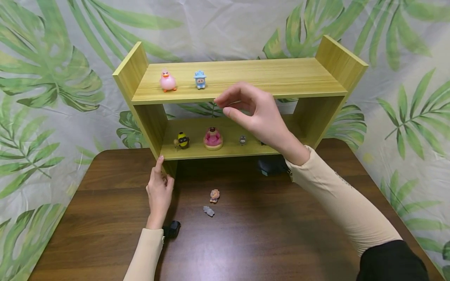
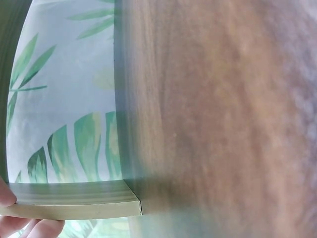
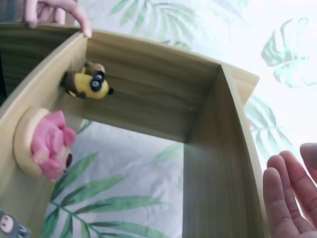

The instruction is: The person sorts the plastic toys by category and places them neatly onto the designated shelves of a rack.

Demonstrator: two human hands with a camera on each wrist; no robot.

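My left hand (image 1: 159, 191) grips the lower left side panel of a light wooden shelf (image 1: 228, 80). One finger lies on the front edge; in the left wrist view fingertips (image 2: 47, 228) show on both sides of the panel. My right hand (image 1: 254, 111) hovers before the upper board, thumb and bent fingers apart, with nothing between them. Behind it on the top board stand a pink duck figurine (image 1: 168, 81) and a blue-hatted figurine (image 1: 200, 80). The lower board holds a yellow minion-like figurine (image 1: 183, 140), a pink bear figurine (image 1: 213, 139) and a small grey figurine (image 1: 242, 140).
On the brown table (image 1: 105, 218) lie an orange-maned figurine (image 1: 214, 196) and a small grey figure (image 1: 209, 211). A dark object (image 1: 270, 166) sits beneath the shelf. My right forearm partly hides the lower board's right part, where a small dark thing shows. A leaf-patterned cloth hangs behind.
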